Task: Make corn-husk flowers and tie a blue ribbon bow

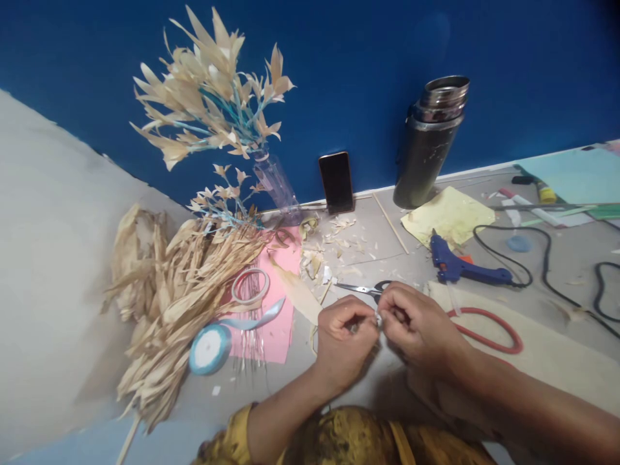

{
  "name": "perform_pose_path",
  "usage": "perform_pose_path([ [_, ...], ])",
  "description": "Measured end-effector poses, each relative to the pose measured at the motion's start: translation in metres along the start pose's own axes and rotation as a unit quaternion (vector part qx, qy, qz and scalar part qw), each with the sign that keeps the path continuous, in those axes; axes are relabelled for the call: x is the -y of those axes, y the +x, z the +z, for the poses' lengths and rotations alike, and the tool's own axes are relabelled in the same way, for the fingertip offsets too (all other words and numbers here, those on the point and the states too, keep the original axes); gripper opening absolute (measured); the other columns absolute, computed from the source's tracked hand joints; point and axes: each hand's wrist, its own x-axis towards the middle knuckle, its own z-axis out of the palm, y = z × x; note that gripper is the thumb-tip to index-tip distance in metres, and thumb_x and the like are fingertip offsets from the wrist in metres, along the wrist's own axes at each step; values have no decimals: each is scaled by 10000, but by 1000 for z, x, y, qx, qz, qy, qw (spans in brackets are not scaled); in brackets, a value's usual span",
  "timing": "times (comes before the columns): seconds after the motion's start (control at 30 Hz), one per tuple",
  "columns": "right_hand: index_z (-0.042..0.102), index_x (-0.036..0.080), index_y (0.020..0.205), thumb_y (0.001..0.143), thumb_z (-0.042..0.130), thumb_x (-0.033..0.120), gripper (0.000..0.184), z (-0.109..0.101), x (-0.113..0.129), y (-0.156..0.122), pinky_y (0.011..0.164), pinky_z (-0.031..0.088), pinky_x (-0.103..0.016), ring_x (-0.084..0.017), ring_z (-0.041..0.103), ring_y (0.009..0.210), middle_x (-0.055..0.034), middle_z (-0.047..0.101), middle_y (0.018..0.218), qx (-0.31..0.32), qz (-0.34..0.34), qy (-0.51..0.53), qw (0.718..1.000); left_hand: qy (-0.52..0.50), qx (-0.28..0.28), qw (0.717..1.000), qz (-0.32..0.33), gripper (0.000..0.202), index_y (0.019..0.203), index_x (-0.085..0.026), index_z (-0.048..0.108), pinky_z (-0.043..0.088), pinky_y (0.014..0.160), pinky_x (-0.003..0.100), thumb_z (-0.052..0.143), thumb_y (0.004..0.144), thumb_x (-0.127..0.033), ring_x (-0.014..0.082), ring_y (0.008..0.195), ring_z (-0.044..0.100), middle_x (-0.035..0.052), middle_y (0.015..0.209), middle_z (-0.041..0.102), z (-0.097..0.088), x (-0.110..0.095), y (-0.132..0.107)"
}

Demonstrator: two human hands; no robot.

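My left hand (347,336) and my right hand (411,323) meet over the table's front, fingers pinched close together. A tiny pale bit shows between the fingertips, too small to name. Just beyond them lie scissors (359,289) with dark handles, partly behind my right hand. To the left, a strip of dried corn husk (298,290) rests across a pink sheet (278,342). On that side are also a roll of light blue ribbon (210,349) and a roll of white tape (250,286).
Dried husks (184,284) are heaped at left. Behind stand a clear bottle (277,181) with husk flowers (213,90), a phone (336,183) and a dark flask (429,148). A blue glue gun (465,265), its cord, and red-handled scissors (508,329) lie right. Husk scraps (339,239) litter the middle.
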Motion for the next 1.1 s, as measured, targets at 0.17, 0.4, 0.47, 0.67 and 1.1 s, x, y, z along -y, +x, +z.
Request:
perform_pose_path([
  [0.17, 548, 234, 684, 790, 507, 209, 116, -3, 3, 2, 488, 387, -237, -135, 497, 511, 30, 543, 593, 35, 85, 94, 991, -136, 32, 977, -159, 137, 596, -166, 667, 427, 491, 231, 647, 727, -199, 106, 463, 512, -19, 496, 581, 1, -4, 3],
  [0.4, 546, 233, 714, 850, 499, 257, 145, -5, 9, 4, 498, 442, -241, -140, 554, 518, 25, 606, 595, 78, 153, 211, 962, -255, 43, 942, -213, 164, 676, -153, 684, 475, 471, 249, 695, 728, -308, 122, 441, 550, 6, 518, 627, 3, 4, 0],
  [0.47, 543, 234, 709, 848, 513, 229, 142, -3, 7, 2, 505, 437, -243, -137, 545, 532, 19, 602, 628, 49, 117, 166, 978, -290, 66, 930, -215, 253, 727, -146, 694, 484, 472, 258, 682, 775, -395, 134, 451, 571, 25, 542, 647, 3, 5, -1],
  [0.67, 568, 229, 715, 840, 531, 177, 140, 1, 3, -1, 536, 433, -248, -143, 533, 585, 5, 591, 683, -3, 45, 99, 994, -247, 34, 934, -255, 233, 649, -150, 624, 440, 447, 219, 734, 729, -339, 95, 430, 518, -4, 525, 602, 3, -3, 2],
  [1.1, 591, 208, 781, 913, 575, 508, 328, -10, 1, 10, 473, 347, -242, -123, 409, 496, 55, 490, 544, 82, 248, 348, 900, -297, 34, 941, -157, 396, 653, -160, 698, 485, 596, 295, 607, 873, -475, 159, 619, 594, 71, 755, 673, -3, 7, 5],
])
